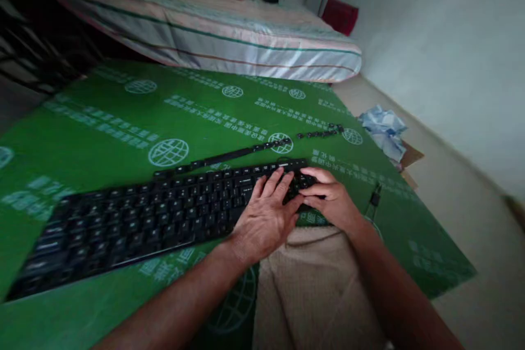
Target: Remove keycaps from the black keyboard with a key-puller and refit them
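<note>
A black keyboard [143, 213] lies slantwise across a green sheet [92, 158], loose keys [235, 154] lined up beyond it. The left hand [268, 210] lies on its right end, fingers outstretched. A beige cloth [311, 284] is nearer. The right hand [334, 197] touches that same end, fingers bent; whether they grip anything, I cannot tell. Farther right lies a wire tool [374, 199].

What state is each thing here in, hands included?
Left hand: palm down over the keyboard, fingers extended.
Right hand: fingers bent at the keyboard's right end; grip unclear.
Keyboard: lying flat on the green surface.
Loose black keycaps: laid out in a broken row.
Small black item: lying apart from the keyboard.
Brown cloth: creased.
Striped sheet: spread out, wrinkled.
Blue-white sheeting: crumpled on the floor.
</note>
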`<control>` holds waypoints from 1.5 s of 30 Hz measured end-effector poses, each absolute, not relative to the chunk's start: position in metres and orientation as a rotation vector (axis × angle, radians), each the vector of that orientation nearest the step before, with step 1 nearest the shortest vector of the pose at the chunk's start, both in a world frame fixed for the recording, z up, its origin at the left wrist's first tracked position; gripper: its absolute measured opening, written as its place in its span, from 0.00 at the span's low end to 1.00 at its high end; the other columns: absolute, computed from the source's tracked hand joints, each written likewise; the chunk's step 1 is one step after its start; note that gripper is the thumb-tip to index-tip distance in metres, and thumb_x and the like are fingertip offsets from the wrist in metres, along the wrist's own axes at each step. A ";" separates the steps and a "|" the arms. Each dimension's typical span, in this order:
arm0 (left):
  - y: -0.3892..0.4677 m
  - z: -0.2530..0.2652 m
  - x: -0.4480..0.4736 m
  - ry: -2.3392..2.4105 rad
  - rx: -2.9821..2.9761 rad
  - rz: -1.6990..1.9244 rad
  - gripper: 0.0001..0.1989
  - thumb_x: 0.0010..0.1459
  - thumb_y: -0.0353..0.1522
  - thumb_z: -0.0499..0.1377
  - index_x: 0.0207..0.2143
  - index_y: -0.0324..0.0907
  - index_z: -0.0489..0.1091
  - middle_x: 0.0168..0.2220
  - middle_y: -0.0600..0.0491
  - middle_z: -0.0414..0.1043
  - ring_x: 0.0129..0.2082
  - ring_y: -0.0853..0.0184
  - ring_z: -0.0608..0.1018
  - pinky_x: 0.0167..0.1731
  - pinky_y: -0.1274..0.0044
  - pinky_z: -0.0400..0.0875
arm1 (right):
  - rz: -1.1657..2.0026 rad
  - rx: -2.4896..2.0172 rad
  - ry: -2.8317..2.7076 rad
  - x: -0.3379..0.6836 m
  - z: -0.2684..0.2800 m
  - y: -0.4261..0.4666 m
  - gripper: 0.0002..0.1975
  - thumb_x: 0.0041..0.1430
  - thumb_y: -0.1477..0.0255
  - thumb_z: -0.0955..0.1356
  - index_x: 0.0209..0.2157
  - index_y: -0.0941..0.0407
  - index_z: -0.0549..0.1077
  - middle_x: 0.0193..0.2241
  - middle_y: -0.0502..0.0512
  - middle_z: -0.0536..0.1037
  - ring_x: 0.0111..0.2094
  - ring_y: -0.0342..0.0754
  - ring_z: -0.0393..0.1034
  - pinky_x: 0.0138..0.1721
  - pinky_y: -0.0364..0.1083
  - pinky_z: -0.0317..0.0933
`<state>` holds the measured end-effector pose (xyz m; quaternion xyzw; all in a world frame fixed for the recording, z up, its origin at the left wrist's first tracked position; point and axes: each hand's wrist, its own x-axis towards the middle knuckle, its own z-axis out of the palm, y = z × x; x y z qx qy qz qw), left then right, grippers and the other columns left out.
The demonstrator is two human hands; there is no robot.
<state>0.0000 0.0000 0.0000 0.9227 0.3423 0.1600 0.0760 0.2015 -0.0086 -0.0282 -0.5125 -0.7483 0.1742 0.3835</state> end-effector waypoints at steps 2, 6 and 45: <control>0.000 -0.001 0.000 1.027 2.772 0.482 0.18 0.59 0.33 0.56 0.52 0.46 0.67 0.62 0.42 0.55 0.64 0.47 0.52 0.57 0.51 0.53 | 0.448 -1.308 -1.911 0.201 -0.029 -0.008 0.09 0.51 0.76 0.72 0.33 0.49 0.80 0.51 0.55 0.72 0.54 0.51 0.63 0.57 0.56 0.57; 0.001 -0.002 0.000 1.029 2.788 0.497 0.18 0.59 0.34 0.55 0.52 0.45 0.68 0.62 0.41 0.55 0.64 0.46 0.52 0.57 0.51 0.54 | 0.440 -1.301 -1.884 0.198 -0.029 -0.010 0.11 0.52 0.77 0.70 0.35 0.48 0.79 0.51 0.54 0.72 0.55 0.51 0.63 0.57 0.56 0.57; 0.000 -0.004 0.001 1.054 2.842 0.493 0.19 0.59 0.36 0.55 0.53 0.48 0.67 0.62 0.41 0.54 0.64 0.47 0.52 0.57 0.53 0.54 | 0.471 -1.576 -1.157 0.200 -0.031 -0.011 0.07 0.50 0.70 0.68 0.30 0.54 0.78 0.28 0.51 0.81 0.30 0.47 0.76 0.35 0.46 0.70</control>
